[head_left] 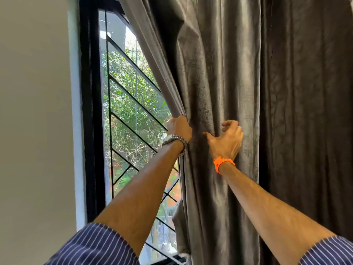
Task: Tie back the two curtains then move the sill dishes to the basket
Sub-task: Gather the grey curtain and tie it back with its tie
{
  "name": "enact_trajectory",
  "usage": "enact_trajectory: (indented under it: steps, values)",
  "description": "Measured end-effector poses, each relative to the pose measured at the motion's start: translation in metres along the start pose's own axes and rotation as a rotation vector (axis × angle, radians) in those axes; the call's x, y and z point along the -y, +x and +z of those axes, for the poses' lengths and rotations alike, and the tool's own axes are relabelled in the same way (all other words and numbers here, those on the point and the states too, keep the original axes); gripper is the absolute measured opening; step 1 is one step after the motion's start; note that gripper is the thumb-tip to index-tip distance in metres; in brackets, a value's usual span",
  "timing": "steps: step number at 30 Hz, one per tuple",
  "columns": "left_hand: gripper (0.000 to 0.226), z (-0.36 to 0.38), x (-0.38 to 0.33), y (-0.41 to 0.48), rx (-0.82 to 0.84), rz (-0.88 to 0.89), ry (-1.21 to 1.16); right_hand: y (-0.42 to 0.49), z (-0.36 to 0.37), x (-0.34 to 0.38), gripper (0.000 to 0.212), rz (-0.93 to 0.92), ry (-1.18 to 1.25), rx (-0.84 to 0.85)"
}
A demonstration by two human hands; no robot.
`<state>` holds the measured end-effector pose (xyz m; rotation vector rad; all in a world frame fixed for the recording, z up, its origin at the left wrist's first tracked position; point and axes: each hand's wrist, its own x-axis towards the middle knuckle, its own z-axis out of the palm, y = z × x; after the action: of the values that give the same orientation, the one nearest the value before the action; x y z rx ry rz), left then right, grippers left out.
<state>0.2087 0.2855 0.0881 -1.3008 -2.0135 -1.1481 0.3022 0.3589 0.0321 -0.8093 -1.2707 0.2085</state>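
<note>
Striped sleeves (99,245) fill the bottom corners. Grey curtain (219,64) covers centre and right, window (129,92) at left. Left hand (179,129) grips the curtain edge at centre. Right hand (226,142) lies half curled on a fold; I cannot tell if it holds.

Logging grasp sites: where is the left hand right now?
In the head view, the left hand is near centre-frame, gripping the left edge of the grey curtain, with the window grille to its left and the right hand to its right.

a black window frame (91,115) with a diagonal grille (131,104); green foliage (133,88) outside; plain wall (34,111) left
</note>
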Motion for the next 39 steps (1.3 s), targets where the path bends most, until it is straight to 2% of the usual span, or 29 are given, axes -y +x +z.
enact_trajectory:
  steps: [4, 7, 10, 16, 22, 25, 30, 32, 36, 38, 39]
  values:
    - [0.019, 0.004, 0.024, 0.008, -0.007, -0.021, -0.015, 0.009, 0.019, 0.014, 0.060, -0.127, -0.052, -0.007]
    - [0.019, 0.002, 0.048, 0.001, -0.051, -0.077, 0.005, 0.014, 0.033, 0.027, 0.059, -0.112, 0.008, 0.013]
    - [0.017, -0.002, 0.071, -0.012, -0.101, -0.121, 0.036, 0.014, 0.044, 0.027, 0.067, -0.023, 0.035, 0.039]
    - [0.019, -0.025, 0.085, -0.037, -0.116, -0.167, 0.020, -0.002, 0.051, 0.021, 0.118, 0.239, 0.183, 0.171]
    - [0.021, -0.038, 0.072, -0.064, -0.122, -0.205, 0.007, -0.017, 0.048, 0.011, 0.131, 0.421, 0.179, 0.256]
    - [0.019, -0.037, 0.064, -0.067, -0.138, -0.227, 0.022, -0.018, 0.045, 0.002, 0.120, 0.473, 0.199, 0.274]
    - [0.024, -0.031, 0.053, -0.069, -0.134, -0.255, 0.085, -0.010, 0.042, -0.010, 0.057, 0.469, 0.351, 0.364]
    - [0.025, -0.027, 0.049, -0.071, -0.136, -0.269, 0.114, -0.009, 0.038, -0.007, 0.038, 0.419, 0.370, 0.404]
    - [0.030, -0.026, 0.043, -0.076, -0.119, -0.314, 0.135, -0.021, 0.023, 0.013, 0.034, 0.300, 0.369, 0.477]
    - [0.029, -0.029, 0.038, -0.081, -0.104, -0.321, 0.132, -0.026, 0.015, 0.028, 0.012, 0.266, 0.398, 0.516]
    - [0.029, -0.031, 0.037, -0.082, -0.099, -0.322, 0.130, -0.029, 0.011, 0.037, 0.019, 0.265, 0.434, 0.536]
